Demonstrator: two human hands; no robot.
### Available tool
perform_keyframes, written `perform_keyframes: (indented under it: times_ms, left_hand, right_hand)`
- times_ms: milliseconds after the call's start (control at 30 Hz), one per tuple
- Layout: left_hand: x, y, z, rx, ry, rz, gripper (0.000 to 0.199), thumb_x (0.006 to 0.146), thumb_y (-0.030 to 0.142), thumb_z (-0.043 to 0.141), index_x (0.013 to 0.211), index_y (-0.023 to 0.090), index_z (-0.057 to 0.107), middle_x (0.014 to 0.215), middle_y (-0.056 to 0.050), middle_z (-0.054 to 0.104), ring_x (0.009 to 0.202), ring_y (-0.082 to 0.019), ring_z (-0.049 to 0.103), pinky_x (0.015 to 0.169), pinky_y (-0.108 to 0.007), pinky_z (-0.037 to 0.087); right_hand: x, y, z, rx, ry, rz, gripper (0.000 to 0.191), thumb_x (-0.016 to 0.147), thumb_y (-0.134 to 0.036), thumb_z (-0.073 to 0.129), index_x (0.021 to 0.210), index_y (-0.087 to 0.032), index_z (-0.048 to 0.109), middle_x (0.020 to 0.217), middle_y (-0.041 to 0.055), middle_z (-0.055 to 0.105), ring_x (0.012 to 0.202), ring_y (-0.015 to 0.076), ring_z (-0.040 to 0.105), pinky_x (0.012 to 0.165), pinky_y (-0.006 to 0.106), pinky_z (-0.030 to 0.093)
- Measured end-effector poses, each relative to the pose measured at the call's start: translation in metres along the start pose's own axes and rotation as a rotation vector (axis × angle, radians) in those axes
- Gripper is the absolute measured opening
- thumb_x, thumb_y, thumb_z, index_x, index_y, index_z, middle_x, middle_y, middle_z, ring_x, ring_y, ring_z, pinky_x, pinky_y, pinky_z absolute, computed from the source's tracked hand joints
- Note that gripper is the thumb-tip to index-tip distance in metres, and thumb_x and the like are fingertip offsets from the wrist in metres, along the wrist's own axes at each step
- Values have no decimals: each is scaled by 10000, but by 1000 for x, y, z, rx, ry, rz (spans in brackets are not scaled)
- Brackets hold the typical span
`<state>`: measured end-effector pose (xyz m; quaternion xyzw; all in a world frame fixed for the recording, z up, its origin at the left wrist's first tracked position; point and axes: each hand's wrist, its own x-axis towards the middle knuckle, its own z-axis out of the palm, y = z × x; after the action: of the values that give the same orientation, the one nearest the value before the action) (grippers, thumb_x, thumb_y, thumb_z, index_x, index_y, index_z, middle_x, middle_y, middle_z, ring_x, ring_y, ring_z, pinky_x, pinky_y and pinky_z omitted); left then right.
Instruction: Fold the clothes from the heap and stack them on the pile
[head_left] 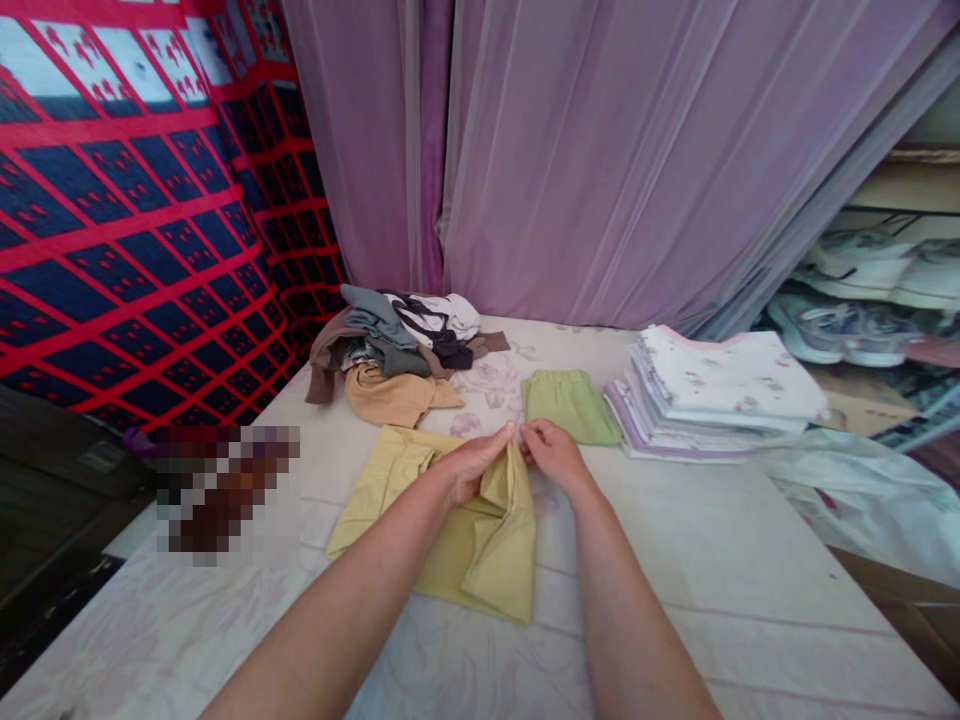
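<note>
A yellow garment [442, 555] lies partly folded on the bed in front of me; I cannot tell its exact kind. At its far right corner the fabric is lifted into a standing fold. My left hand [480, 467] grips that raised edge from the left, its fingers pointing away from me. On the other side, my right hand [553, 455] pinches the same edge with curled fingers. Just beyond my right hand is a folded green pair of elastic-waist bottoms [570, 403].
A heap of mixed clothes [390, 340] lies at the back left. To the right stands a stack of folded white clothes [727, 375]. Purple curtains [585, 160] hang behind the bed [675, 540]. Shoes [847, 320] sit on a rack at the far right.
</note>
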<state>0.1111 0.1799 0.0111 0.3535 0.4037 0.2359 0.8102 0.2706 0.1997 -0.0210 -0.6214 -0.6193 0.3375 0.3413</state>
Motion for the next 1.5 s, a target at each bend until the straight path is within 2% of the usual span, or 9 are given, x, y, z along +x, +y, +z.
perform_keyframes:
  times_ms: [100,200,400,567,933,1133,1200,1333,1500]
  left_hand:
    - [4,-2,6,162,166,70,408,776,531,610,975,175,622,876,-63,705,772,-182,655,741,-327,518]
    - [8,-6,1,429,363,106,255,864,361,492,934,159,631,847,-71,708,754,-181,662,702,-299,521]
    - [6,-3,-24,772,621,128,259,823,249,499,1022,139,623,1025,-108,691,937,-223,643,787,-287,476]
    - [-1,4,-26,1016,722,114,349,838,237,499,1165,144,577,1144,-134,660,1065,-252,608,884,-311,438]
    - [1,2,-19,1345,757,131,425,906,225,425,1327,175,449,1124,-152,659,1060,-278,614,909,-376,439]
    - [-14,2,-6,1495,810,276,483,875,174,460,1355,140,423,1345,-162,494,1161,-242,550,977,-336,421]
    - [-26,-6,6,1596,706,397,458,880,150,422,1336,130,452,1419,-141,430,1270,-227,452,1056,-331,353]
    - [-42,-34,16,1771,303,483,453,944,326,354,1369,190,427,1483,-63,374,1381,-239,285,1144,-440,190]
    - [-40,-56,-8,1860,284,456,577,944,504,293,1450,226,290,1526,-80,283,1414,-270,187,1136,-520,108]
  right_hand:
    - [0,1,10,-120,5,-78,236,795,-397,466,758,-203,596,688,17,663,644,158,601,606,255,429]
    - [-1,-1,15,-186,33,-129,241,820,-360,448,759,-207,623,719,16,684,678,156,604,634,251,426]
    - [-5,-1,19,-245,78,-130,209,830,-352,483,831,-229,652,759,6,697,680,154,614,638,246,422]
    - [-10,-8,23,-469,160,-179,179,853,-309,488,900,-243,648,848,26,699,793,183,607,693,272,401]
    - [-12,-10,27,-716,177,-196,191,895,-262,455,880,-216,640,891,58,685,831,196,570,752,294,355]
    - [-11,-10,29,-756,185,-136,171,883,-286,490,886,-214,645,889,52,683,840,189,570,740,290,347]
    - [-11,-11,28,-764,174,-121,185,888,-286,481,895,-207,648,901,63,684,841,190,569,737,291,347]
    - [-10,-10,28,-773,151,-103,194,884,-260,472,902,-204,657,915,64,689,825,193,572,724,291,352]
    - [-13,-7,30,-750,224,-142,223,889,-262,445,875,-203,660,875,72,685,818,204,572,736,301,363]
